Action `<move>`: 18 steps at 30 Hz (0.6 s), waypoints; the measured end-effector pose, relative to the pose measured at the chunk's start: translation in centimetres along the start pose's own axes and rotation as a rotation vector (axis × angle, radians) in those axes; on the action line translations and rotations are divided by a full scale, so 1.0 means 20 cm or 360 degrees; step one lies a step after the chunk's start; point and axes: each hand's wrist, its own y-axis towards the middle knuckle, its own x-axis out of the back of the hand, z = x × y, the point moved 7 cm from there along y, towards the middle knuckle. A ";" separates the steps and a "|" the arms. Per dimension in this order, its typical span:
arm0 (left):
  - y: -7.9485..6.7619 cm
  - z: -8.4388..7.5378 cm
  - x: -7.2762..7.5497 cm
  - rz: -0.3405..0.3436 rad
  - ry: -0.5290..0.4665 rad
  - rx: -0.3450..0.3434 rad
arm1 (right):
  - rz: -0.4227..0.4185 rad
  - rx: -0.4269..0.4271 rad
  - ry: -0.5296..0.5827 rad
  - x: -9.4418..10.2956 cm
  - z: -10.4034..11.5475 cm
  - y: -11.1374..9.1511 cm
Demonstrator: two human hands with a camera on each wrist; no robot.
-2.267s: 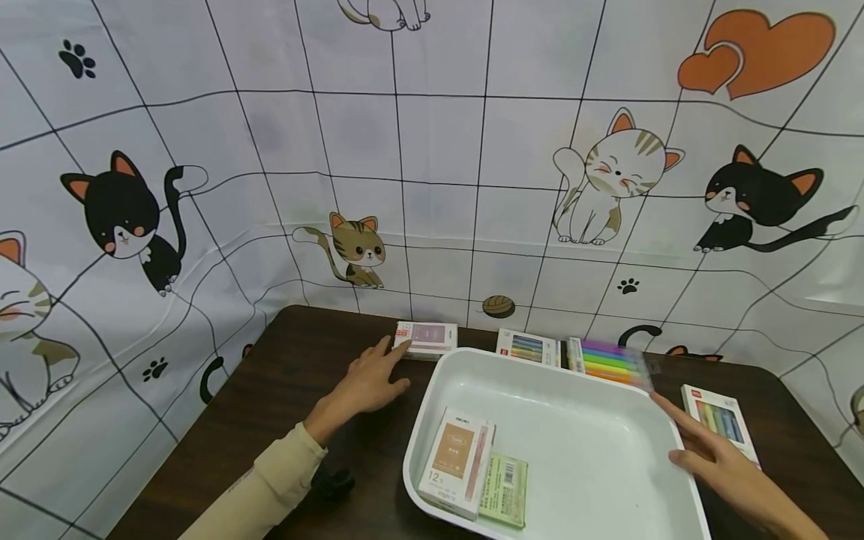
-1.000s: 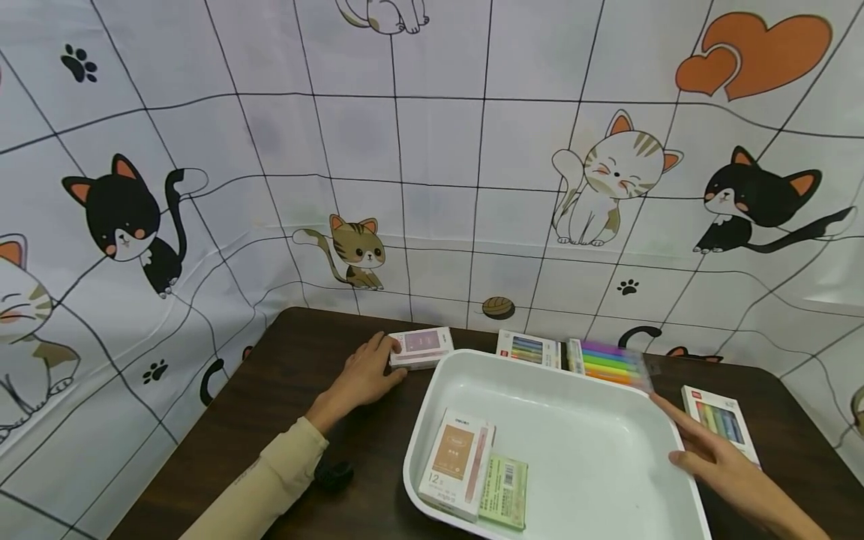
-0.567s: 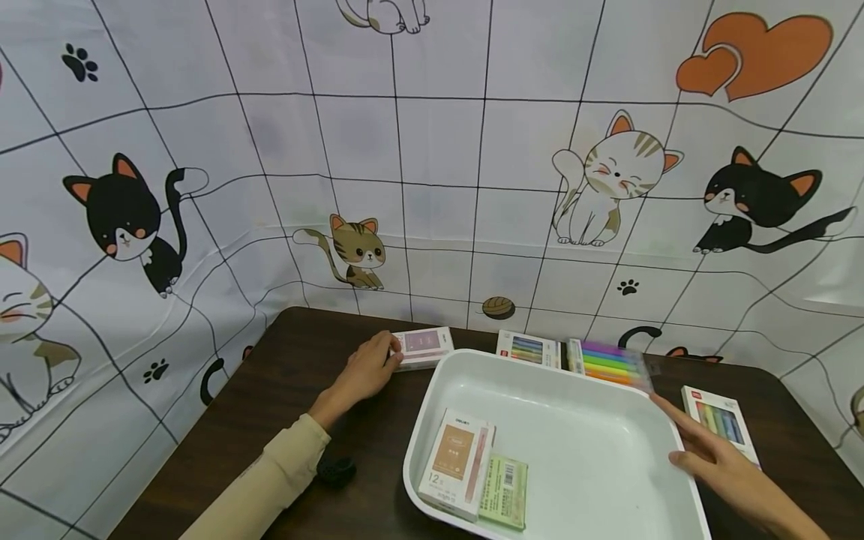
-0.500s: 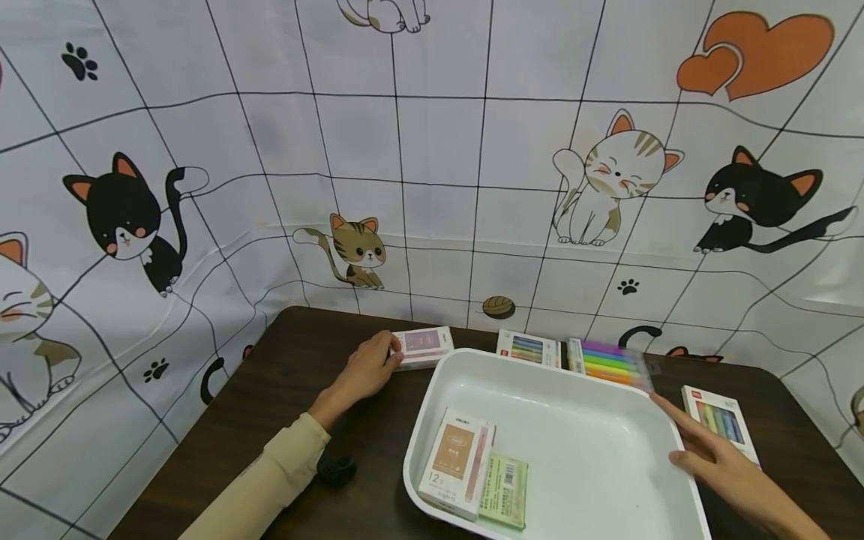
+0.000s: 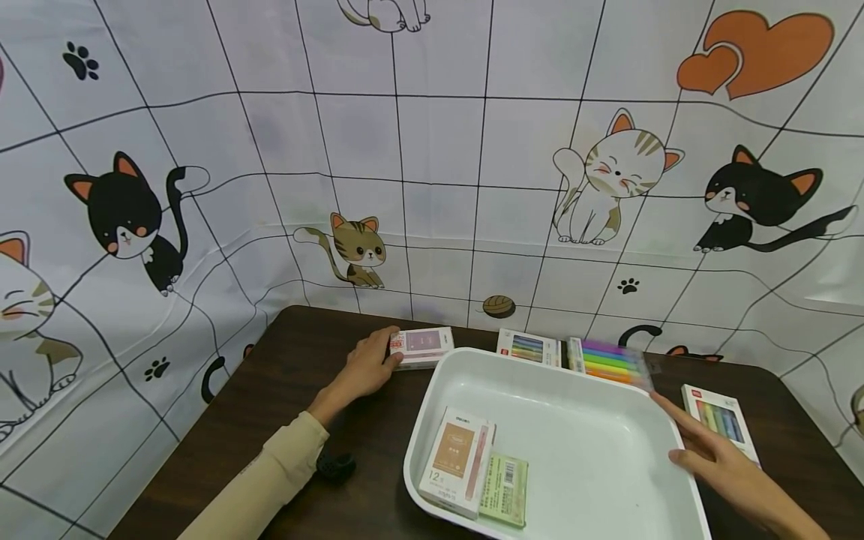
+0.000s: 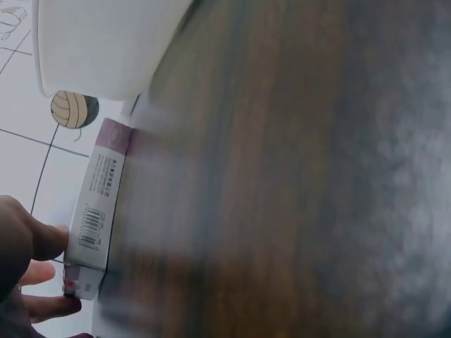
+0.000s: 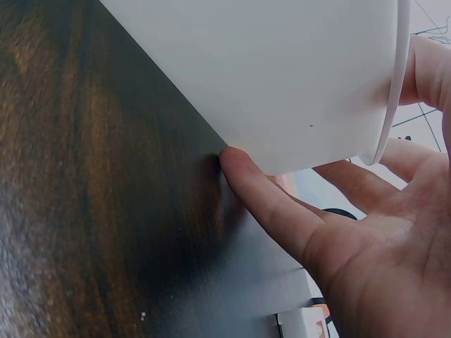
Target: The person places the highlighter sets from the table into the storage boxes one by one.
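My left hand [image 5: 362,369] is at the left end of a small white carton [image 5: 425,347] with a lilac panel, lying near the table's back edge. In the left wrist view the thumb presses the carton's barcode side [image 6: 92,225] and the other fingers curl at its end. My right hand [image 5: 709,454] holds the right wall of a large white plastic tray [image 5: 587,465]. Its thumb hooks inside over the rim, while the fingers spread along the outer wall [image 7: 282,84]. Inside the tray lie a white box with a tan panel [image 5: 455,461] and a light green packet [image 5: 505,489].
Behind the tray lie a white box with coloured stripes [image 5: 529,348] and a clear pack of rainbow-coloured sticks [image 5: 610,363]. Another striped white box [image 5: 719,420] lies beyond my right hand. A black object [image 5: 335,469] is beside my left sleeve. A cat-print sheet [image 5: 439,150] hangs behind the table.
The lilac-panelled carton was drawn slightly left and turned at first. My left fingers have since shifted off its top, uncovering a red mark at its left end. The right hand and tray stay put.
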 end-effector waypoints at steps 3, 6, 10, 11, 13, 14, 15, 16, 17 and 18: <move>0.00 0.00 0.01 0.0003 -0.0007 0.0005 | -0.0009 -0.0030 -0.0016 0.00 0.00 0.00; 0.00 0.00 0.01 0.0017 -0.0034 0.0021 | -0.0012 -0.0056 -0.0016 0.00 -0.01 0.00; -0.01 0.00 0.01 0.0036 -0.0062 0.0043 | -0.0014 -0.0061 -0.0018 0.00 -0.01 0.00; -0.01 0.00 0.01 0.0033 -0.0066 0.0044 | -0.0016 -0.0057 -0.0023 0.00 -0.01 0.00; -0.01 -0.01 0.01 0.0031 -0.0075 0.0049 | -0.0020 -0.0054 -0.0039 0.00 -0.01 0.00; -0.01 -0.01 0.01 0.0025 -0.0084 0.0044 | -0.0023 -0.0055 -0.0041 0.00 -0.01 0.00; -0.01 -0.02 0.02 0.0015 -0.0097 0.0037 | -0.0027 -0.0054 -0.0046 0.01 -0.01 0.00; -0.01 -0.02 0.02 0.0009 -0.0110 0.0034 | -0.0028 -0.0052 -0.0047 0.01 -0.01 0.00; -0.01 -0.02 0.02 0.0004 -0.0122 0.0028 | -0.0028 -0.0049 -0.0047 0.01 -0.01 0.00; -0.01 -0.03 0.03 0.0000 -0.0131 0.0023 | -0.0028 -0.0047 -0.0040 0.00 -0.01 0.00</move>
